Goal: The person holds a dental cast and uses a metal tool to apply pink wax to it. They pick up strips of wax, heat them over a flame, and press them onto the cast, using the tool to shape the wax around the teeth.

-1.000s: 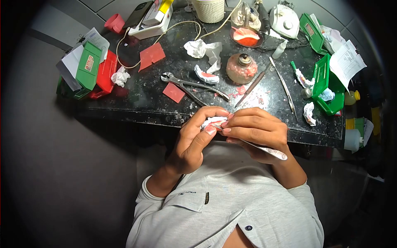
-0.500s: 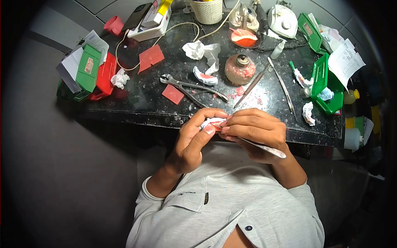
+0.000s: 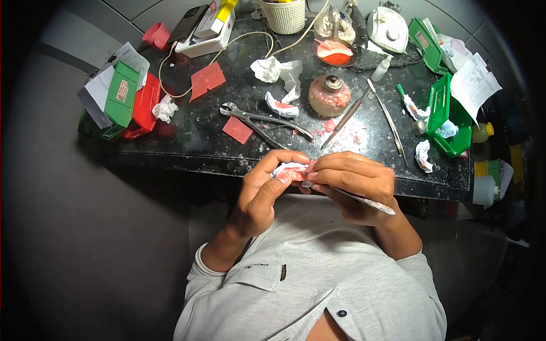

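My left hand (image 3: 263, 194) is closed around a small white plaster dental cast with pink wax (image 3: 292, 172), held just over the bench's front edge. The thumb presses on the near side of the pink wax, with the fingers curled round the far side. In my right hand (image 3: 359, 183) is a slim metal wax knife (image 3: 375, 205), its flat end sticking out toward the lower right. The right fingertips meet the cast's right side and hide the tool's working end. Beyond the hands lie a pair of long pliers (image 3: 267, 120) and a pink wax sheet (image 3: 237, 130).
A wax-spattered spirit burner (image 3: 330, 98) stands mid-bench beside a dark-handled tool (image 3: 346, 122). Another white and pink cast (image 3: 281, 106) lies left of it. A metal instrument (image 3: 387, 116) and an open green box (image 3: 441, 108) are at right; green and red boxes (image 3: 122, 94) at left.
The wax knife's outer end has shifted slightly right and down with my right hand. My left hand and the cast have tilted a little to the left.
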Demonstrator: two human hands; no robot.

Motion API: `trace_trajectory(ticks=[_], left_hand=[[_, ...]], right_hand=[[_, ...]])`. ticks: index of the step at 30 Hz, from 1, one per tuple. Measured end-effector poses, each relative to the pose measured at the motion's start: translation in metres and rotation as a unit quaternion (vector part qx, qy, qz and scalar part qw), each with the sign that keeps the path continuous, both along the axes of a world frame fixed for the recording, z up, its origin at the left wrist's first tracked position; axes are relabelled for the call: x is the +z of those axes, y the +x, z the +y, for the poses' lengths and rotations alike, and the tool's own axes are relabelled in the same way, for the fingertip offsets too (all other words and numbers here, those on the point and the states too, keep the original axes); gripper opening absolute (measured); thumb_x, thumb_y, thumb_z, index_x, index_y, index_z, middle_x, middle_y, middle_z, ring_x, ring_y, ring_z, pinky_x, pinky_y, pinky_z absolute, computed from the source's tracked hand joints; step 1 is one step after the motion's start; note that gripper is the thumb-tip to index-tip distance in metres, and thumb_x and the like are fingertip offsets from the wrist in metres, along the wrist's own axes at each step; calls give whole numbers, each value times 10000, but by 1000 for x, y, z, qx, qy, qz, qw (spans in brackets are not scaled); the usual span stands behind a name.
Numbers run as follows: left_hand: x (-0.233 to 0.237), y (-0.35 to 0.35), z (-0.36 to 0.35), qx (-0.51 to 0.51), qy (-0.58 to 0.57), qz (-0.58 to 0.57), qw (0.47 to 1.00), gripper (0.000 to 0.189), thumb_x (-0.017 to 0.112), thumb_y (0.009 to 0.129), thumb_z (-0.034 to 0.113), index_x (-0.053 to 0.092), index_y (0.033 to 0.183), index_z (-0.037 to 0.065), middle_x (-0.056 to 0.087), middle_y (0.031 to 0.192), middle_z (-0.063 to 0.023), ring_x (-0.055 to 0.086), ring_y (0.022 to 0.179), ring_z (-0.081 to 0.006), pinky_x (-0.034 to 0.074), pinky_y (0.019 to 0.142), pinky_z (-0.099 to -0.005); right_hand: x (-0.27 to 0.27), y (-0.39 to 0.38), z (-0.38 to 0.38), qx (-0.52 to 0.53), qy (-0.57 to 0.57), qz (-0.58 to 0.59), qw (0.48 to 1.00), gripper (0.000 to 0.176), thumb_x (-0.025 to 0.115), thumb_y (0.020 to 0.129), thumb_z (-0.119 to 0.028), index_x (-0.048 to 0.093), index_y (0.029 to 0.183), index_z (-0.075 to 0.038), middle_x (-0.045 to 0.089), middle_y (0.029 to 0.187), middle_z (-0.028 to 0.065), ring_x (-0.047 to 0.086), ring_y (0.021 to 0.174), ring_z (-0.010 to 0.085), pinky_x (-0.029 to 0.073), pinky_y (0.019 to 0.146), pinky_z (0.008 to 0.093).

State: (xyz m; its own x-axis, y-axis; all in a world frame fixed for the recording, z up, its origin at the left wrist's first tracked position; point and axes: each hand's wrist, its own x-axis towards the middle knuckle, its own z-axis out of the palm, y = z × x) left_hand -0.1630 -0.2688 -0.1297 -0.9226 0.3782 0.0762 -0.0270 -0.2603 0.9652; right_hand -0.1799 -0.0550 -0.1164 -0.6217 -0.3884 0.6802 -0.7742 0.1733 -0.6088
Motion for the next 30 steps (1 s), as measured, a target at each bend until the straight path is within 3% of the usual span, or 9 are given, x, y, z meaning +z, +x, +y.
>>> trace_trajectory(ticks=[20,30], left_hand=[[-10,-4,-4,-33,119,-84,989,417,412,956,148,553,1220,-143,614,1228,-232,689,1011,-271,599,844,-408],[-16,-10,-8,-71,174,-138,973,443,407,969,165,508,1295,-118,658,1138,-230,700,992,-269,614,799,-406]], right_hand=[[-4,-1,4,8,-16,-47,999,237,776,767,84,745,993,21,735,935,140,733,803,259,587,711,321],[-7,0,-2,-15,-28,-29,999,233,797,768,62,744,991,17,737,949,135,739,826,250,596,726,309]])
